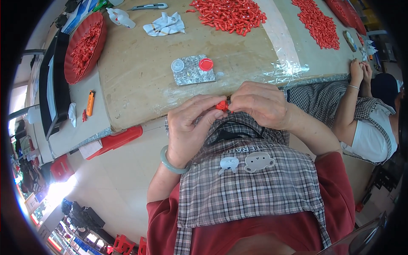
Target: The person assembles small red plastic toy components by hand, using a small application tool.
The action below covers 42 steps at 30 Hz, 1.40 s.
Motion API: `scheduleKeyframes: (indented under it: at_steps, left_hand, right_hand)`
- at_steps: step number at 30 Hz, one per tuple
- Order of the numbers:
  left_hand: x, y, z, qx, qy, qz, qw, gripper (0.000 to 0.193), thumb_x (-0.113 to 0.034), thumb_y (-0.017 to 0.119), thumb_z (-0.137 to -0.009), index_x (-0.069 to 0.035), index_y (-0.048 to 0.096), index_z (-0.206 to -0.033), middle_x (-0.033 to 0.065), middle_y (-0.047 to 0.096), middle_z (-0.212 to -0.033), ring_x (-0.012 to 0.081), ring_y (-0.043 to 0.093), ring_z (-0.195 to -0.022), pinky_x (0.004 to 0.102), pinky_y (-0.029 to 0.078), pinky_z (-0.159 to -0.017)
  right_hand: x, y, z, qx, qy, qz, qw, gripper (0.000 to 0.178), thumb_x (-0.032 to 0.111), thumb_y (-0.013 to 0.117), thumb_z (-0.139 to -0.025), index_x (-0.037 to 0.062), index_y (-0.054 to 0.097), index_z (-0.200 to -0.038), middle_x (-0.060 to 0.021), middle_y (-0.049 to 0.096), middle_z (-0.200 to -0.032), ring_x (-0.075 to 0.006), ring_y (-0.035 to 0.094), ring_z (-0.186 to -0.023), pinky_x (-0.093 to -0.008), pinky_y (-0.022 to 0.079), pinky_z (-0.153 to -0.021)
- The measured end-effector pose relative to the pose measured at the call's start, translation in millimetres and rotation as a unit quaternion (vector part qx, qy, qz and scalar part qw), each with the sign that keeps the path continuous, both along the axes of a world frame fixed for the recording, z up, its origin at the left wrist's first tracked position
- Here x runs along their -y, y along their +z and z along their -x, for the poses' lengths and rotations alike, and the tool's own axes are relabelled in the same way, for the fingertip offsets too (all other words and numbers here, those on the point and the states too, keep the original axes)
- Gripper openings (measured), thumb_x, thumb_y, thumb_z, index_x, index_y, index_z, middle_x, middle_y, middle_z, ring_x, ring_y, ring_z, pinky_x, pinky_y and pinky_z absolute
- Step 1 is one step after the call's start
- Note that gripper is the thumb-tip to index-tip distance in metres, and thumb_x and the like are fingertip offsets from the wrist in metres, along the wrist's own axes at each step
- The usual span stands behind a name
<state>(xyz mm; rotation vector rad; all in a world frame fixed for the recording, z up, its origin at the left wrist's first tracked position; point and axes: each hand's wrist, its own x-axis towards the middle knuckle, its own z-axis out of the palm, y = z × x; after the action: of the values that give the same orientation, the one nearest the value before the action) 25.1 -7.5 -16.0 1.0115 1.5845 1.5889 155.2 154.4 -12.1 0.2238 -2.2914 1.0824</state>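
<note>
Between the thumb and forefinger of my left hand (187,123) is a small red moulded piece (221,105), held at the table's near edge. My right hand (261,104) is closed in a pinch right beside the piece; what its fingertips grip is too small to make out. Just beyond my hands lies a speckled grey stone slab (193,77). On it stand a small round dish with pale contents (177,65) and a small red round dish (206,64).
Heaps of small red pieces (231,15) (316,25) cover the far table. At left are a red scalloped tray (100,46), an orange lighter (90,103) and a white bottle (121,18). A cloth (165,24) and utility knife (148,7) lie farther back. Another person (365,114) works at right.
</note>
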Motion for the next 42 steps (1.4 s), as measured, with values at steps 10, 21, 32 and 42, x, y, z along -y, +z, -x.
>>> scheduleKeyframes:
  at_steps: [10, 21, 32, 42]
  left_hand:
    - [-1, 3, -2, -0.072, -0.011, 0.004, 0.997, 0.019, 0.005, 0.067, -0.080, 0.003, 0.069, -0.098, 0.0128, 0.070, -0.089, 0.0179, 0.070, -0.075, 0.0259, 0.056, -0.066]
    - [0, 0, -4, -0.058, -0.002, 0.015, 0.998, 0.019, 0.005, 0.067, -0.079, 0.003, 0.069, -0.098, 0.0126, 0.070, -0.089, 0.0179, 0.071, -0.075, 0.0261, 0.055, -0.067]
    - [0, -3, -2, -0.063, -0.001, 0.019, 0.998, 0.020, 0.005, 0.068, -0.079, 0.002, 0.070, -0.099, 0.0129, 0.071, -0.090, 0.0183, 0.070, -0.076, 0.0265, 0.055, -0.068]
    - [0, -3, -2, -0.062, 0.003, 0.023, 0.998, 0.021, 0.004, 0.069, -0.078, 0.002, 0.070, -0.098, 0.0131, 0.071, -0.090, 0.0191, 0.070, -0.076, 0.0272, 0.054, -0.069]
  right_hand:
    - [-5, -5, -1, -0.026, 0.045, -0.025, 0.998, 0.025, -0.005, 0.070, -0.068, -0.0044, 0.063, -0.091, -0.0151, 0.063, -0.087, -0.0289, 0.064, -0.072, -0.0343, 0.053, -0.061]
    - [-6, -7, 0, -0.021, 0.058, 0.000, 0.998, 0.025, -0.007, 0.068, -0.068, -0.0046, 0.063, -0.092, -0.0153, 0.063, -0.087, -0.0296, 0.064, -0.072, -0.0348, 0.053, -0.061]
    - [-4, -12, 4, -0.039, 0.040, -0.003, 0.998, 0.018, 0.001, 0.069, -0.072, -0.0024, 0.063, -0.089, -0.0107, 0.061, -0.086, -0.0257, 0.062, -0.074, -0.0320, 0.052, -0.062]
    - [-4, -12, 4, -0.038, 0.046, 0.001, 0.998, 0.017, 0.002, 0.068, -0.075, -0.0027, 0.063, -0.090, -0.0112, 0.061, -0.086, -0.0261, 0.062, -0.074, -0.0321, 0.052, -0.063]
